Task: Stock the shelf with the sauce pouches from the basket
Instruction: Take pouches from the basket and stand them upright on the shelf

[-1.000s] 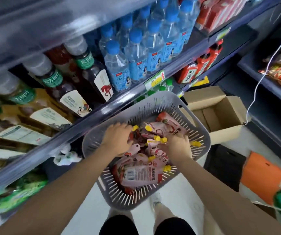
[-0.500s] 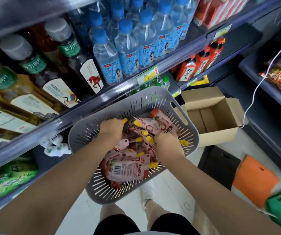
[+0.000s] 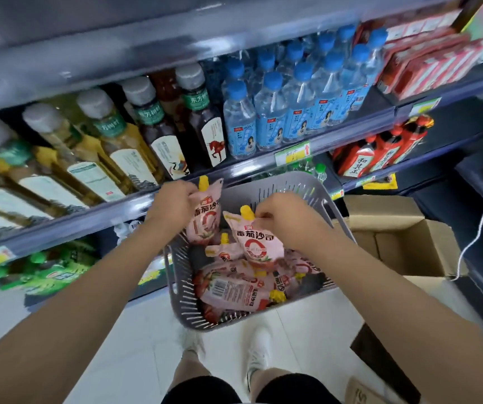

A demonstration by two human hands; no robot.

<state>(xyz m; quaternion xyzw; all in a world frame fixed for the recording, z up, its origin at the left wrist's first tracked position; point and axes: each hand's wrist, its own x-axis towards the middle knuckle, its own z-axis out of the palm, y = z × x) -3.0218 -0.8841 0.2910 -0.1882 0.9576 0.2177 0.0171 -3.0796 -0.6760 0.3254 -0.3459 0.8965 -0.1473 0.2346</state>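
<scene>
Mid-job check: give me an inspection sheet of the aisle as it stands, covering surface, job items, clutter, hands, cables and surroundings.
Surface: pale tiled floor; grey basket sits at hip height, its support hidden.
Job's things: one sauce pouch in the left hand, another pouch in the right hand, both raised above the basket; more pouches lie loose inside.
Clutter: open cardboard box on the floor to the right.
Hands: both shut on pouches near the yellow caps.
Cables: white cable hanging over the box.
Surroundings: shelf with tea bottles, water bottles, red bottles below.
</scene>
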